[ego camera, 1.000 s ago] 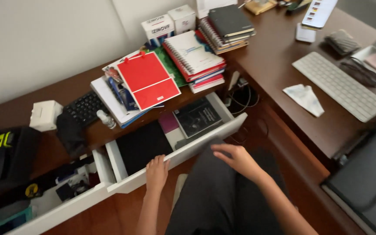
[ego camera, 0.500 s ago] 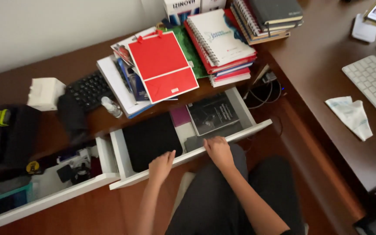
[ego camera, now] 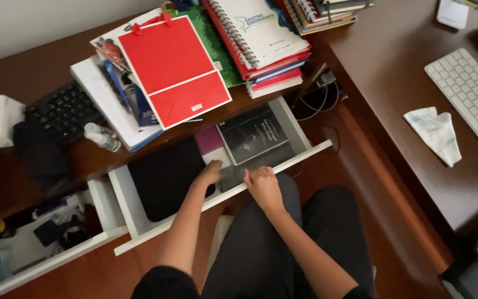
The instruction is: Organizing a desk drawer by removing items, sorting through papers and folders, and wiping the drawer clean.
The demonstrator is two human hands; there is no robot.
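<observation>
The person sat at a dark desk (ego camera: 410, 72) with a white drawer (ego camera: 139, 221) pulled out over the lap. The left hand (ego camera: 210, 173) was inside the drawer, fingers curled down on the near corner of a black pad (ego camera: 164, 177); whether it gripped the pad or only touched it, I cannot tell. The right hand (ego camera: 263, 187) rested on the front edge of the drawer, fingers bent over the rim, holding nothing else. A dark book (ego camera: 253, 134) lay at the right end of the drawer, and a purple item (ego camera: 210, 139) showed between it and the pad. A second drawer (ego camera: 45, 238), at the left, stood open too, full of small things. On the desk above, a red folder (ego camera: 172, 69) lay on a pile of papers near the front edge. In my judgement the step in hand was searching through the drawer. A next move would call for lifting the pad by its corner while the right hand kept the drawer steady.
</observation>
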